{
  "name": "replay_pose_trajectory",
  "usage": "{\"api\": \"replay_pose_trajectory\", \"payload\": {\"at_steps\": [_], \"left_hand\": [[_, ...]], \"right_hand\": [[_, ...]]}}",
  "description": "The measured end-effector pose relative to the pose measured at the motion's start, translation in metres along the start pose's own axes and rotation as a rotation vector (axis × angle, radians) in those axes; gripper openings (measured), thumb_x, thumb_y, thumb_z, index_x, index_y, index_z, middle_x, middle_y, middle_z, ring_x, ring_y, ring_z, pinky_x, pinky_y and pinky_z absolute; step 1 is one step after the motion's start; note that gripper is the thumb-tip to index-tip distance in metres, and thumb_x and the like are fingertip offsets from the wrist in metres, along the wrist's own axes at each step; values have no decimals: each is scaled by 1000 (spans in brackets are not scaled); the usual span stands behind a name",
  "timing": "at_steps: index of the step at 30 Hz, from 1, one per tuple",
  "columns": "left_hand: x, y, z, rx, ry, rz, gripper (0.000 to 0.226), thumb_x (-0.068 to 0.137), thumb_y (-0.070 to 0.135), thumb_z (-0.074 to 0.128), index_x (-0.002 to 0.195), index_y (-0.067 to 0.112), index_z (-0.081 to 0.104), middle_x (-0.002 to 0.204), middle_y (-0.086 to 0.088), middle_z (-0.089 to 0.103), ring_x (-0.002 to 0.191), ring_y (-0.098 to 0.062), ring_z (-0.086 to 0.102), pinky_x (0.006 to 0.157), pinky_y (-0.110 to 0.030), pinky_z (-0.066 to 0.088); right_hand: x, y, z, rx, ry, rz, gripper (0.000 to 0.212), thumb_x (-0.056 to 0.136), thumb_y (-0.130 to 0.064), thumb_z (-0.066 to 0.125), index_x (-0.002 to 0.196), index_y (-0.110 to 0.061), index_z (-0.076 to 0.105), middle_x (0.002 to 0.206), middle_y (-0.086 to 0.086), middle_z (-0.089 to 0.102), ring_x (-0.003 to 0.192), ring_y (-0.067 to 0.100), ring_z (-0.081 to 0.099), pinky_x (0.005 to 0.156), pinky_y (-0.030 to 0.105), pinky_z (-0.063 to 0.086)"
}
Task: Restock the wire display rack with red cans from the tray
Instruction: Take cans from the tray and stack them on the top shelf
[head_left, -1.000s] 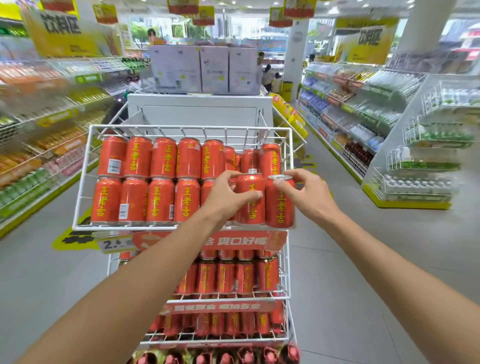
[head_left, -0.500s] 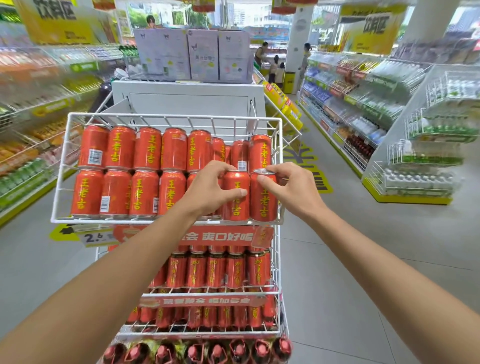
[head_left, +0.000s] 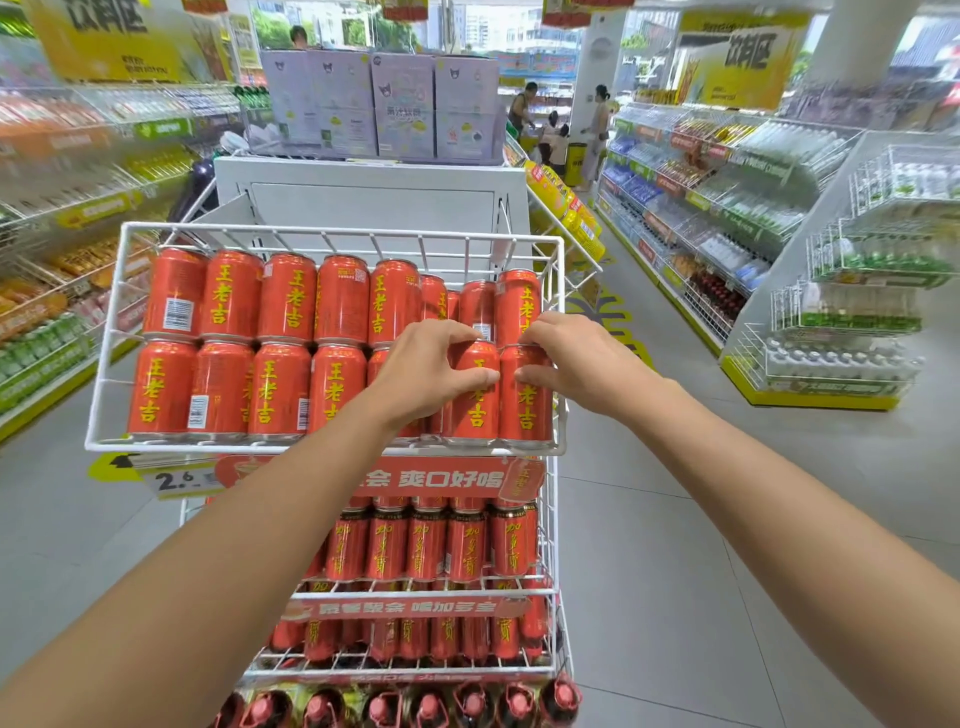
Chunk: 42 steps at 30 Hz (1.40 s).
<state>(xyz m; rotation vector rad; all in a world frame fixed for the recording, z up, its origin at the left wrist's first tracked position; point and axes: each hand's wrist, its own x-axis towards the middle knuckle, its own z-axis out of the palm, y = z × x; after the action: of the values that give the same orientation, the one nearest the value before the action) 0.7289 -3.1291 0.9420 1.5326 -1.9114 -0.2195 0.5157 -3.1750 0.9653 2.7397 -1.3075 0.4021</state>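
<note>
The wire display rack (head_left: 337, 231) stands in a shop aisle on a grey tiled floor (head_left: 675, 571). Its top basket (head_left: 208, 446) holds red cans (head_left: 280, 384) stacked in two levels, most with labels facing forward (a few show barcodes instead).

Both hands work at the right end of the lower level. The left hand (head_left: 426, 374) grips the second can from the right (head_left: 475, 410), with fingers curled over its top edge and the thumb laid across its front. The right hand (head_left: 576, 364) grips the rightmost can (head_left: 527, 410), with fingertips on its top rim and the thumb pressed to its front. These two cans stand upright, touching each other, in the basket's front right corner.

Below the basket hangs a red banner (head_left: 431, 478), with a price tag (head_left: 176, 480) at its left end. Two lower tiers carry dark-topped red cans (head_left: 426, 545). Red-capped bottles (head_left: 431, 706) line the bottom.
</note>
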Motion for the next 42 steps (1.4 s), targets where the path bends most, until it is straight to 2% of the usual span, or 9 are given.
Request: {"api": "replay_pose_trajectory", "payload": {"at_steps": [3, 8, 13, 17, 24, 31, 34, 39, 42], "left_hand": [[0, -1, 1, 21, -12, 28, 57, 82, 48, 81, 127, 14, 70, 121, 0, 74, 112, -17, 65, 97, -37, 53], [-3, 2, 4, 50, -14, 27, 60, 86, 44, 79, 135, 13, 63, 132, -4, 68, 122, -20, 60, 95, -27, 42], [-1, 7, 1, 150, -101, -8, 49, 91, 49, 71, 127, 17, 60, 120, -3, 67, 109, -22, 62, 95, -44, 53], [-2, 20, -14, 291, -157, -19, 58, 96, 57, 59, 136, 15, 56, 133, -6, 62, 122, -26, 58, 100, -48, 51], [-26, 25, -60, 556, -232, 8, 62, 101, 57, 47, 149, 17, 47, 147, -9, 55, 133, -28, 55, 104, -49, 51], [-81, 39, -101, 670, -273, 72, 62, 101, 61, 42, 142, 15, 50, 140, -9, 58, 126, -29, 58, 96, -54, 54], [-118, 45, -114, 681, -254, 119, 65, 100, 64, 39, 142, 16, 50, 141, -8, 57, 129, -30, 57, 95, -53, 54], [-194, 35, -144, 620, -268, 128, 63, 99, 69, 32, 123, 16, 57, 127, -11, 63, 118, -34, 60, 93, -53, 54], [-240, 15, -165, 589, -291, 100, 70, 96, 74, 28, 116, 14, 59, 122, -13, 65, 113, -36, 61, 92, -52, 53]], "right_hand": [[4, 0, -1, -23, -36, -11, 39, 96, -43, 67, 118, -11, 64, 108, 5, 59, 97, 29, 62, 84, 47, 54], [0, -2, -2, -20, -43, -21, 41, 97, -41, 65, 124, -10, 63, 113, 7, 59, 100, 29, 62, 87, 45, 53], [-4, -11, -3, -57, -22, 22, 41, 99, -41, 63, 124, -9, 62, 115, 7, 57, 103, 31, 61, 84, 43, 52], [-7, -24, -14, -104, 21, 66, 37, 103, -39, 54, 116, -6, 62, 112, 10, 56, 105, 31, 59, 74, 40, 45], [-25, -53, -40, -138, -60, 123, 47, 103, -50, 48, 124, -10, 58, 123, 10, 57, 118, 31, 56, 83, 41, 48], [-77, -95, -62, -215, -67, 201, 56, 99, -60, 48, 120, -9, 57, 121, 14, 57, 116, 35, 56, 91, 48, 53], [-111, -124, -72, -224, -64, 248, 61, 99, -61, 48, 133, -11, 54, 127, 13, 57, 122, 35, 54, 96, 50, 51], [-164, -179, -76, -209, -57, 351, 61, 98, -64, 47, 128, -12, 58, 127, 14, 58, 120, 36, 55, 96, 51, 52], [-181, -222, -68, -192, -106, 358, 63, 99, -63, 44, 134, -12, 55, 134, 17, 56, 125, 38, 52, 98, 51, 49]]}}
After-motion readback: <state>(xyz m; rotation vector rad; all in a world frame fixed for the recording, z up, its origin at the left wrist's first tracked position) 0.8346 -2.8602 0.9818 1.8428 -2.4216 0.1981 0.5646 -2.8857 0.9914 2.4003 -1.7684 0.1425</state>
